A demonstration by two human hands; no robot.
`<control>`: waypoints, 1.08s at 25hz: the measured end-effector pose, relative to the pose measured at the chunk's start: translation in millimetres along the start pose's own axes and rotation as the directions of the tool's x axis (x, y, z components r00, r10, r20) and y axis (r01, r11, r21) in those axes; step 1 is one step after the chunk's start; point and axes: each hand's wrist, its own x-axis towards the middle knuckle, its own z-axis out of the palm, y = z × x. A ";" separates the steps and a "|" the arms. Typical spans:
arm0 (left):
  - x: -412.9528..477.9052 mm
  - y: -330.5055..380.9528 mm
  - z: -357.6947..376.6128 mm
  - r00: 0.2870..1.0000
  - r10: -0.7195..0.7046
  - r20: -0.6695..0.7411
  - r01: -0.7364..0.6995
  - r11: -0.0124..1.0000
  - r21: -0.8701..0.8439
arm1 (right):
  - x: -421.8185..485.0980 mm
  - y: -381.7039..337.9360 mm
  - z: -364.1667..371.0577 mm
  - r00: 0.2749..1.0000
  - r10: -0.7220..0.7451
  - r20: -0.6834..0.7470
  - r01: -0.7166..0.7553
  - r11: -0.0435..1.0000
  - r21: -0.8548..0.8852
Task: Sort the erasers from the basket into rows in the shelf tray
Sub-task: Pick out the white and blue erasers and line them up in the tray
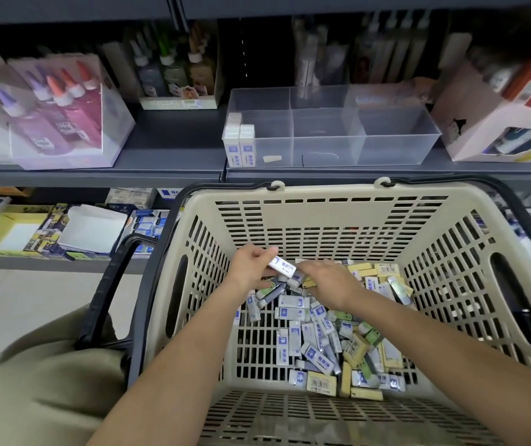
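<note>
Left hand (251, 265) at centre frame, fingers pinching white-and-blue eraser (285, 268), right hand (331, 281) beside it on loose erasers (315, 342) in beige basket (322, 193), its grip unclear, standing erasers (240, 144) in clear tray (396, 136), upper centre

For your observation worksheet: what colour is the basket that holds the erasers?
Beige basket with black handles, seen best in the head view.
</note>
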 end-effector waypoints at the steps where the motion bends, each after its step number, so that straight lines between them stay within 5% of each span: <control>1: -1.0 -0.2 -0.6 1.000 -0.006 -0.001 0.006 1.000 -0.031 | 3.0 -1.7 0.5 1.000 0.013 0.010 -0.013 0.999 -0.051; 4: -2.8 -1.1 -2.2 1.000 -0.017 -0.011 0.016 0.997 -0.075 | 6.9 -2.6 -4.6 0.996 0.078 -0.049 -0.082 0.992 -0.091; 7: -2.8 -1.0 -0.9 0.999 -0.029 -0.023 0.027 0.994 -0.105 | 4.7 0.3 -16.4 0.970 0.214 -0.112 -0.180 0.950 0.253; 10: -2.0 -0.3 4.7 0.997 -0.068 0.033 0.072 0.983 -0.167 | 3.7 -6.2 -26.7 0.943 0.331 0.025 -0.227 0.587 0.777; 12: -4.7 -0.7 9.8 0.987 -0.105 0.124 0.130 0.967 -0.220 | 2.8 -13.5 -28.1 0.947 0.302 0.108 -0.235 0.423 0.875; 14: -7.9 -2.5 11.6 0.964 -0.120 0.236 0.179 0.952 -0.247 | 2.5 -18.6 -26.8 0.957 0.251 0.145 -0.236 0.386 0.892; 17: -7.8 -5.5 7.7 0.945 -0.096 0.312 0.190 0.940 -0.285 | 3.7 -22.9 -23.8 0.962 0.234 0.143 -0.239 0.464 0.853; 20: -0.1 -8.4 -2.4 0.972 -0.130 0.195 0.193 0.916 -0.351 | 1.6 -26.4 -15.0 0.952 0.301 0.051 -0.253 0.684 0.684; 23: 5.9 -12.7 -13.9 0.977 -0.171 0.127 0.207 0.903 -0.377 | -6.5 -29.0 4.5 0.994 0.071 0.088 -0.093 0.956 0.277; 25: 5.7 -14.6 -16.7 0.974 -0.176 0.142 0.217 0.904 -0.368 | -8.5 -27.0 15.3 0.985 0.012 0.172 -0.005 0.999 -0.041; 27: 4.6 -15.6 -16.2 0.973 -0.173 0.153 0.216 0.914 -0.343 | -6.8 -21.4 17.4 0.985 0.012 0.171 0.020 0.983 -0.183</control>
